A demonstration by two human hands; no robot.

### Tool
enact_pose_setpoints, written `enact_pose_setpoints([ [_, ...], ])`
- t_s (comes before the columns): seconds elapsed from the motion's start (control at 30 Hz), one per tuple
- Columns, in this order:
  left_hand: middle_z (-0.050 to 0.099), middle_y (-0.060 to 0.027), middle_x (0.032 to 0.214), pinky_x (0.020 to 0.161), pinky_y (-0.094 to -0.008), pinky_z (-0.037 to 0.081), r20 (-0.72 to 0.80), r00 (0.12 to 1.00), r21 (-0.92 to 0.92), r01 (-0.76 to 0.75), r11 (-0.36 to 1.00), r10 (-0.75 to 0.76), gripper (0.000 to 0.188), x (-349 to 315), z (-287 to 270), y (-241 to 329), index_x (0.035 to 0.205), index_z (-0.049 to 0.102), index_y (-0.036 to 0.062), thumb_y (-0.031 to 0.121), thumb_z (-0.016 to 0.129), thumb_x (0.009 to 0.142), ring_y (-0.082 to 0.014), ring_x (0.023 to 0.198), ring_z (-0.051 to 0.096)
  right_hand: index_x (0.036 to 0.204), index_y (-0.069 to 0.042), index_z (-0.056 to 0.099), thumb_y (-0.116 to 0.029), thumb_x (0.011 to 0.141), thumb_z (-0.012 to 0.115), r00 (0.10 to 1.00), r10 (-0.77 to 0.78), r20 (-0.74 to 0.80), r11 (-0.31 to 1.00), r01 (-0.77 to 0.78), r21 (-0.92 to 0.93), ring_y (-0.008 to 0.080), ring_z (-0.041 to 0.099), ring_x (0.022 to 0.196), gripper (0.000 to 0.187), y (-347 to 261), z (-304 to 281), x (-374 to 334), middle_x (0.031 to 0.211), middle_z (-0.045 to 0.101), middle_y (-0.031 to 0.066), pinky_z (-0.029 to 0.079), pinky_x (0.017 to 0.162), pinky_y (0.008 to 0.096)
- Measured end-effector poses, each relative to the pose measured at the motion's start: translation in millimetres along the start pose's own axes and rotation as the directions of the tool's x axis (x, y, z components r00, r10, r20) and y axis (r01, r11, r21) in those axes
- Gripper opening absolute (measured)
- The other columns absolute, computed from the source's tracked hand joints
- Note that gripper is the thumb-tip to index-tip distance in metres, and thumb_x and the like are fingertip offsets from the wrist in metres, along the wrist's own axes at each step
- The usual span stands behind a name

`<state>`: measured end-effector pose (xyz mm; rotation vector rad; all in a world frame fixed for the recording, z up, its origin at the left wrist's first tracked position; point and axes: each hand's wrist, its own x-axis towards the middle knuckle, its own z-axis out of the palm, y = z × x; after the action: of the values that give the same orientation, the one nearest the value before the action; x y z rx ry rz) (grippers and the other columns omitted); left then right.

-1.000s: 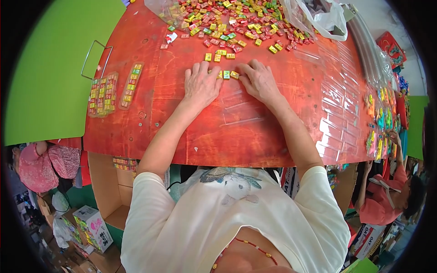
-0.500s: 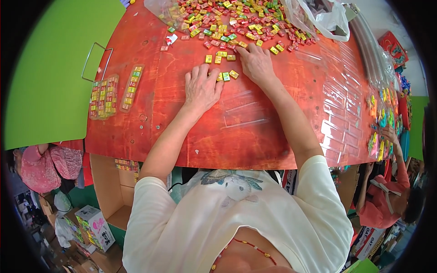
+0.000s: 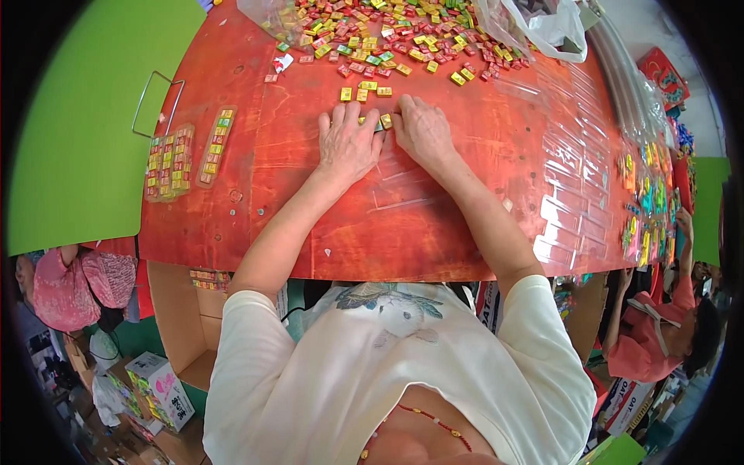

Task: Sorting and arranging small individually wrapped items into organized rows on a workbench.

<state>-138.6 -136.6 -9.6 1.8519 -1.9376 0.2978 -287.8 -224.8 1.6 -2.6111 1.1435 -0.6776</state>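
One yellow block (image 3: pixel 387 122), flanked
Left hand (image 3: pixel 349 145) slightly spread over neighbouring blocks (image 3: pixel 362 120); right hand (image 3: pixel 423 132) narrowly curled; any grip unclear.

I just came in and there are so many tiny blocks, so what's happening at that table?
A person works at a red wooden table. Their left hand bends over a few small yellow and green rectangular blocks; their right hand is close beside them. A heap of red, yellow and green blocks lies beyond. Clear plastic trays holding blocks lie to the left.
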Motion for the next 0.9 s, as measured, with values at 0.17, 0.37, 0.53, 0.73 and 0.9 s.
enact_pose_setpoints([
  [0.17, 0.056, -0.0103, 0.118, 0.093, -0.0464, 0.036, 0.065, 0.996, -0.05, 0.065, 0.997, -0.062, 0.04, -0.5, -6.8, 4.8, 0.12, 0.063, 0.011, 0.029, 0.069, 0.085, -0.0286, 0.113, 0.05, 0.1, -0.002, 0.063, -0.016, 0.09, 0.06, 0.996, 0.077, 0.049, 0.963, -0.087, 0.257, 0.0405, 0.065, 0.086, 0.018, 4.8, -2.1, -0.2, 0.089, 0.067, 0.0185, 0.051, 0.079, 0.0491],
  [0.37, 0.056, -0.0106, 0.118, 0.092, -0.0482, 0.037, -0.039, 0.995, -0.145, 0.082, 0.986, -0.088, 0.041, -3.3, -6.7, -6.0, 0.121, 0.061, 0.0125, 0.032, 0.067, 0.086, -0.0292, 0.112, 0.051, 0.11, -0.005, 0.064, -0.016, 0.091, 0.059, 0.992, -0.06, 0.111, 0.969, 0.031, 0.244, 0.0406, 0.065, 0.091, 0.023, 9.1, -12.8, -1.4, 0.095, 0.065, 0.021, 0.052, 0.081, 0.0491],
  [0.53, 0.05, -0.0176, 0.13, 0.099, -0.0481, 0.046, 0.163, 0.977, -0.263, 0.175, 0.949, -0.135, 0.064, -19.7, -45.8, -56.5, 0.143, 0.047, 0.0106, 0.029, 0.07, 0.086, -0.0383, 0.122, 0.049, 0.122, -0.008, 0.061, -0.022, 0.087, 0.067, 0.99, -0.061, 0.127, 0.97, 0.029, 0.241, 0.0373, 0.063, 0.097, 0.038, 27.0, -26.5, -5.0, 0.107, 0.059, 0.018, 0.053, 0.082, 0.0451],
  [0.73, 0.047, -0.0179, 0.129, 0.09, -0.0477, 0.052, 0.49, 0.85, -0.165, 0.307, 0.937, -0.193, 0.069, -12.4, -72.5, -52.0, 0.145, 0.042, 0.0084, 0.026, 0.072, 0.085, -0.0377, 0.115, 0.057, 0.131, -0.007, 0.057, -0.023, 0.084, 0.074, 0.963, -0.162, 0.215, 0.981, 0.135, 0.137, 0.0355, 0.062, 0.102, 0.052, 3.7, -26.9, 4.4, 0.113, 0.057, 0.017, 0.053, 0.085, 0.0434],
  [0.9, 0.05, -0.0145, 0.117, 0.082, -0.0462, 0.054, 0.412, 0.892, -0.094, 0.245, 0.965, -0.187, 0.054, -8.0, -55.5, -30.6, 0.139, 0.052, 0.0119, 0.025, 0.069, 0.089, -0.0342, 0.1, 0.064, 0.128, -0.009, 0.06, -0.019, 0.084, 0.073, 0.95, -0.224, 0.218, 0.968, 0.19, 0.165, 0.0355, 0.062, 0.102, 0.048, -6.3, -11.8, 2.7, 0.11, 0.058, 0.0162, 0.053, 0.085, 0.0432],
])
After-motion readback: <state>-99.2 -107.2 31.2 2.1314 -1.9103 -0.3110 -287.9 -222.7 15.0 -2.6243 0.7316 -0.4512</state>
